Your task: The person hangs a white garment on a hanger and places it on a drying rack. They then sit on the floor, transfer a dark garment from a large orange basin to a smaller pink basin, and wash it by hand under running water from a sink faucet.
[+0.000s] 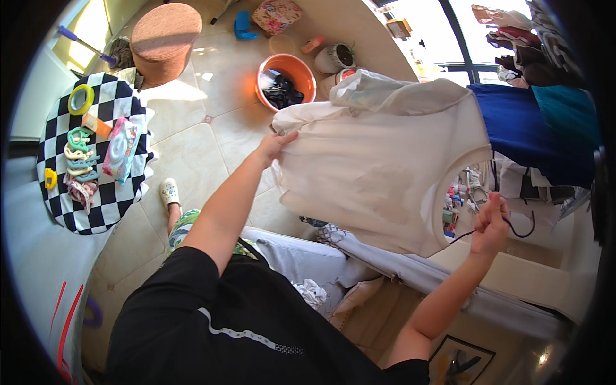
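Observation:
A damp-looking cream shirt point(346, 168) with gathered short sleeves is spread sideways before me, a darker patch on its front. My left hand point(275, 147) pinches its side near the lower sleeve, thumb on the fabric. Beyond the round neckline, my right hand point(491, 226) is closed on a dark blue hanger point(522, 235), whose hook sticks out to the right; its other part runs into the neckline, and the rest is hidden by the shirt. Blue garments point(519, 130) hang just behind the neckline.
An orange basin point(312, 84) with dark wet items stands on the tiled floor, near potted plants point(334, 58). At left, a checkered cloth point(96, 211) bears tape point(81, 99), wipes and clips. A brown round stool point(166, 36) stands beyond; a grey sofa point(298, 255) is close by.

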`<state>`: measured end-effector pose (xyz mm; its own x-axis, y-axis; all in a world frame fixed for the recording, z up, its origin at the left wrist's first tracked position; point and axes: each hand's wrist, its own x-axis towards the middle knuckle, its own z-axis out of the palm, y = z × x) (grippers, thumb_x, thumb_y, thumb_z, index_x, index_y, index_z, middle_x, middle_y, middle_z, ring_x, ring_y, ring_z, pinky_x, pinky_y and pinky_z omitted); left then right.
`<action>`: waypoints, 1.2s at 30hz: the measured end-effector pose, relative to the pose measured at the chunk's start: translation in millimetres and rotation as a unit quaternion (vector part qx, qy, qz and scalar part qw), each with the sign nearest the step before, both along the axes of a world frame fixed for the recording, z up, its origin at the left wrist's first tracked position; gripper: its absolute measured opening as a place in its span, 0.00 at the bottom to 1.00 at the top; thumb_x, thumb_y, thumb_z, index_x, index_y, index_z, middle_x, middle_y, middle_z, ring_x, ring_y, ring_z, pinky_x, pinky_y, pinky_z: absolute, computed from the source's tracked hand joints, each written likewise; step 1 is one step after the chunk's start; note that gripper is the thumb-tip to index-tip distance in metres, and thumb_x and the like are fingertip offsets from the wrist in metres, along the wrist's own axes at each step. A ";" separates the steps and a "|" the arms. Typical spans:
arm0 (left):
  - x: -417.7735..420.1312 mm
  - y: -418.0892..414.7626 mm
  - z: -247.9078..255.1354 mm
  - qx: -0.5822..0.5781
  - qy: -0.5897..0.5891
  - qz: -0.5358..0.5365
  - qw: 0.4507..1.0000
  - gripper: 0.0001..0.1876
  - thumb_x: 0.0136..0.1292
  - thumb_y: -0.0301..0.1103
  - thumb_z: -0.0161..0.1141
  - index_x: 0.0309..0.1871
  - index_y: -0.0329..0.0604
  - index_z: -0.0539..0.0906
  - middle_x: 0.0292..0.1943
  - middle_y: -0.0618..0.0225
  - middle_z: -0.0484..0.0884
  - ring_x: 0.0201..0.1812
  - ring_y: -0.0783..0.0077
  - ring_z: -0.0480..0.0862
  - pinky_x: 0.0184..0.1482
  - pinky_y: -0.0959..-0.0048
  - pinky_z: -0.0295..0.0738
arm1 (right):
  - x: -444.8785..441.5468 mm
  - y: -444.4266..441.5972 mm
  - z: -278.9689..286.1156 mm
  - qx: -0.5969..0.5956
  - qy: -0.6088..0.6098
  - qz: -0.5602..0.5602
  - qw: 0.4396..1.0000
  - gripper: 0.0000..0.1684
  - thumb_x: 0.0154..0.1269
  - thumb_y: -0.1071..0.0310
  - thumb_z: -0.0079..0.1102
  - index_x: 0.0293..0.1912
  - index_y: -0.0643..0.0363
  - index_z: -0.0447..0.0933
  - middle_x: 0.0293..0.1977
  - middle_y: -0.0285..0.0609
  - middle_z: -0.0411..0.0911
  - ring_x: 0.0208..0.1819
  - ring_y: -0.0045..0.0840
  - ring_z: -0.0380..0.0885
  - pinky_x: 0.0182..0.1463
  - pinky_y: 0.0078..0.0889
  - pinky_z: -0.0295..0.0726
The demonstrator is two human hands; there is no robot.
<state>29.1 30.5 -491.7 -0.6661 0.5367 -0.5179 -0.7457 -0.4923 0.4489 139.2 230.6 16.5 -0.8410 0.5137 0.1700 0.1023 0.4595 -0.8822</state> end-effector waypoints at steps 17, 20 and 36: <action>-32.8 -136.2 23.7 -0.157 0.175 0.076 0.969 0.12 0.73 0.46 0.61 0.41 0.48 0.86 0.24 0.80 0.77 0.23 0.85 0.72 0.25 0.81 0.67 | 33.9 77.9 -75.7 0.010 -0.011 -0.145 0.989 0.10 0.72 0.62 0.64 0.38 0.58 0.77 0.17 0.21 0.55 0.16 0.07 0.48 0.17 0.18 0.43; -51.7 -148.7 36.3 -0.199 0.211 0.066 0.955 0.13 0.74 0.43 0.59 0.41 0.44 0.87 0.28 0.78 0.81 0.25 0.86 0.73 0.27 0.81 0.69 | 38.3 76.8 -72.8 -0.055 -0.005 -0.121 0.991 0.11 0.71 0.62 0.66 0.36 0.57 0.75 0.17 0.21 0.53 0.16 0.07 0.47 0.18 0.19 0.43; 92.2 -144.4 179.9 -0.262 0.419 -0.090 0.865 0.19 0.61 0.45 0.71 0.44 0.38 0.82 0.34 0.61 0.86 0.36 0.64 0.85 0.43 0.65 0.80 | -57.7 -111.5 -156.5 -0.354 -0.171 0.133 0.910 0.26 0.66 0.79 0.58 0.63 0.68 0.68 0.37 0.34 0.70 0.31 0.17 0.66 0.39 0.22 0.67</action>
<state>121.2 -113.9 -311.8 -0.8550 0.5094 -0.0977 -0.0944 0.0323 0.9950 81.5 119.0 -140.0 -0.8935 0.1624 -0.4187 0.3942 -0.1632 -0.9044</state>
